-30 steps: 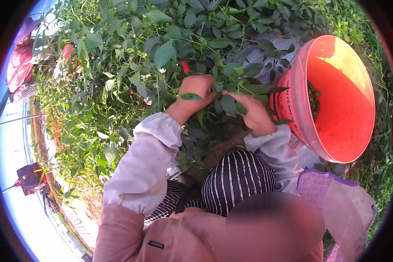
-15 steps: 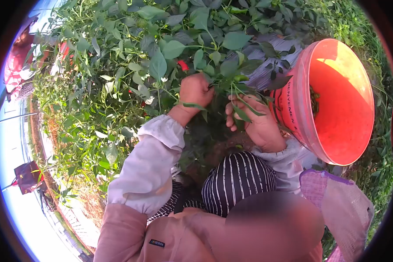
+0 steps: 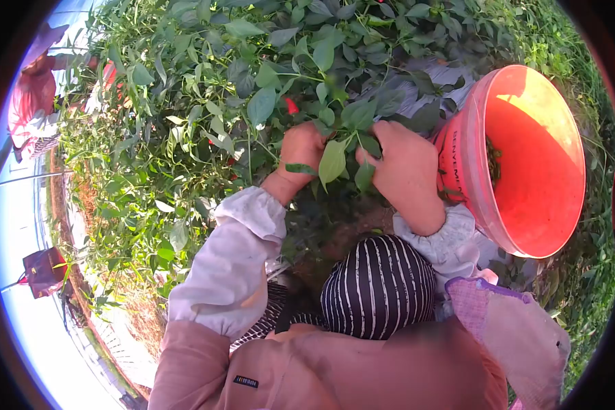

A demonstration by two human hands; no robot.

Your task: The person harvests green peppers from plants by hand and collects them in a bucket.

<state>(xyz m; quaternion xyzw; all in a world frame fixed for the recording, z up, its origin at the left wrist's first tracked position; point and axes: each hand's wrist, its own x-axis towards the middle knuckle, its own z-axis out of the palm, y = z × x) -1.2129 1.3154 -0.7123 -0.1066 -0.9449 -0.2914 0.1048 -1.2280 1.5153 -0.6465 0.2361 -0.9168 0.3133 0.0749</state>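
Note:
My left hand [image 3: 302,152] is closed in a fist among the leaves of a pepper plant [image 3: 331,160]. What its fingers grip is hidden. Close by on the right, my right hand [image 3: 408,164] is curled, back of the hand up, with its fingertips pressed in at the leafy stems. Leaves cover whatever it pinches. A red pepper [image 3: 291,105] hangs just above my left hand. Right of my right hand stands a red-orange bucket [image 3: 458,160], tilted toward me, with a few green pieces inside.
Dense pepper plants [image 3: 184,102] fill the space ahead and to the left. Plastic sheeting [image 3: 430,85] shows on the ground behind the bucket. Another person [image 3: 34,99] is at the far left, near a dark box-like object [image 3: 46,272]. My striped knee [image 3: 379,287] is below my hands.
My right hand has turned over from palm-up with loose fingers to back-up and closed, moving up into the leaves. My left hand stays almost in place, closed.

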